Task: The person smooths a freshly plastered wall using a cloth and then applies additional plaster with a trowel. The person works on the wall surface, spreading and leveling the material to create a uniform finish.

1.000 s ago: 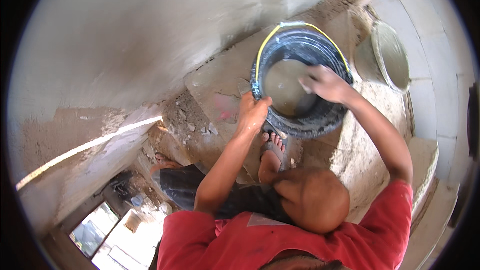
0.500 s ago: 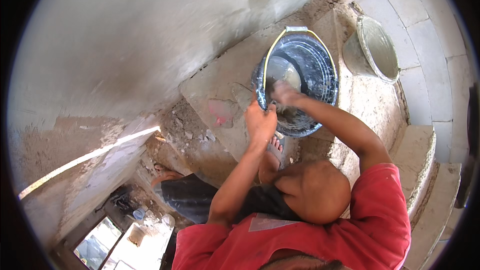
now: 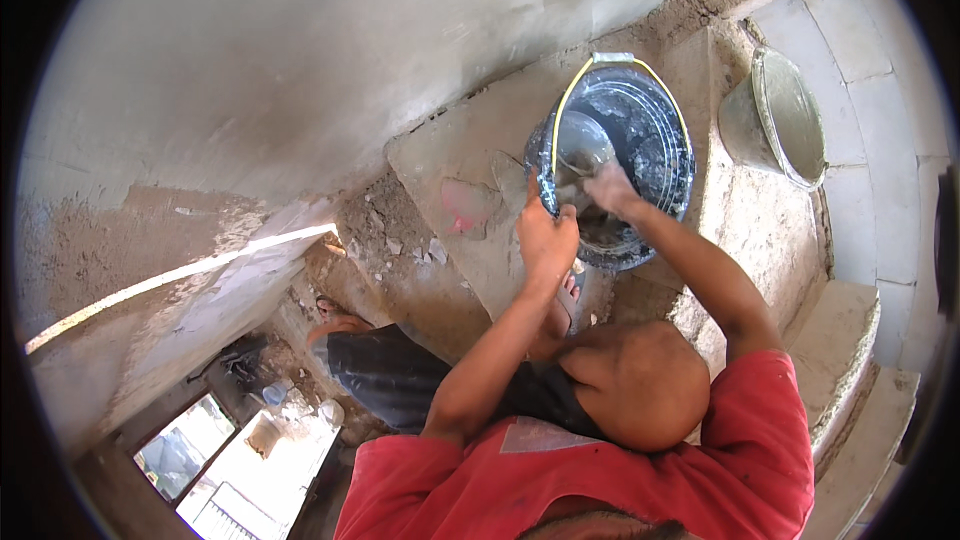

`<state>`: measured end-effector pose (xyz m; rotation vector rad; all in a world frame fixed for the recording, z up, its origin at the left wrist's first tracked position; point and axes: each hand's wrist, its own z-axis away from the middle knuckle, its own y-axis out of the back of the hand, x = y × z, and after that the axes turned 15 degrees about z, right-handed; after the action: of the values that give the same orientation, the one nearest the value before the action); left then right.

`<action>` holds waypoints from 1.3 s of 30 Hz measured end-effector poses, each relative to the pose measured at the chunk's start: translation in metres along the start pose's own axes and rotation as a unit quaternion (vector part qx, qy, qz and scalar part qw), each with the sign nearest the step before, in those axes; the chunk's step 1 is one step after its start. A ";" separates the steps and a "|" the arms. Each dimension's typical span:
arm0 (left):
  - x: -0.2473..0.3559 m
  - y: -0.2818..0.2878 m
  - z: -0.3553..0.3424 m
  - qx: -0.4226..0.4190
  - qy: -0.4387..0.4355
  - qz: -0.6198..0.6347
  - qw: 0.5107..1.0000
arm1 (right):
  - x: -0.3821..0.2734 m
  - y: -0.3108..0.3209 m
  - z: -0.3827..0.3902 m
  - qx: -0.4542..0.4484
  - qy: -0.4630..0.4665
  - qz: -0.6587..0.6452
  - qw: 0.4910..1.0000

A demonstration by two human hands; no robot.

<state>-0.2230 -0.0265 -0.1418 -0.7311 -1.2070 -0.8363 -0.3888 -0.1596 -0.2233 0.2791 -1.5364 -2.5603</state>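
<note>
A black bucket (image 3: 655,130), smeared with white and fitted with a yellow wire handle, stands tilted toward me on the step. With its fingers closed round the near left rim, my left hand (image 3: 548,243) holds the bucket. My right hand (image 3: 612,188) reaches inside, low against the left part of the interior. Motion blur and the wet contents hide its fingertips, so whether it grips anything does not show. Beside that hand is a smooth, greyish rounded shape (image 3: 582,140), either a bowl or liquid; I cannot tell which.
A second, grey-crusted bucket (image 3: 770,120) leans on the step edge to the right, next to pale floor tiles (image 3: 855,120). A plastered wall (image 3: 300,60) rises at left. Stair steps (image 3: 835,340) lie at right. Rubble bits (image 3: 430,252) are scattered near my feet.
My right hand has shifted within the bucket, lower and to the right relative to the greyish shape. My left hand keeps its hold on the rim. The whole view has shifted slightly.
</note>
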 end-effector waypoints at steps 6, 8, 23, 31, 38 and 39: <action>0.001 -0.003 -0.002 0.006 0.037 0.035 0.999 | 0.023 0.007 -0.021 0.069 0.049 0.185 0.979; 0.002 -0.003 -0.002 0.013 0.028 0.053 0.998 | 0.016 -0.004 -0.016 0.035 0.036 0.160 0.986; 0.006 0.010 -0.015 0.019 0.067 0.124 0.990 | -0.013 0.118 0.002 0.019 0.006 -0.051 0.999; 0.018 0.009 -0.008 0.009 0.044 0.166 0.985 | -0.042 0.065 0.006 -0.038 0.106 0.100 0.989; 0.028 0.011 -0.013 0.011 0.062 0.224 0.973 | -0.044 0.155 0.061 0.122 0.124 0.030 0.984; 0.033 0.009 -0.013 0.010 0.076 0.256 0.964 | -0.040 0.169 0.076 0.215 0.174 0.104 0.955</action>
<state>-0.2038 -0.0380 -0.1131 -0.8952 -0.8314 -0.4372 -0.3628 -0.1647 -0.0358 0.5486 -1.8438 -1.8754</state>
